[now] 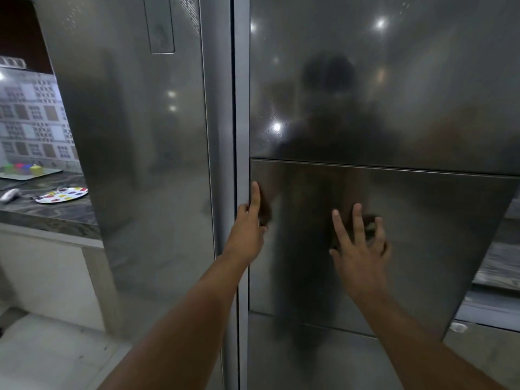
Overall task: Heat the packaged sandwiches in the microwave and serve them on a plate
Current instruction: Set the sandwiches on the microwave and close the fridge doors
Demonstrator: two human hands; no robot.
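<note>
No sandwiches in sight, presumably they were behind the tall brushed-steel fridge door. The left hand sat nearer its vertical left edge, fingers hooked into the seam, forefinger straight up. The right hand lay spread and loose against the door's square inset panel (gripping nothing). A polka-dot white plate waited well off left on the dark marble counter.

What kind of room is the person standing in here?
Most likely a home kitchen. A tall steel fridge fills the view, beside it a dark stone counter holds a spotted plate, and patterned tiles cover the wall behind.
</note>
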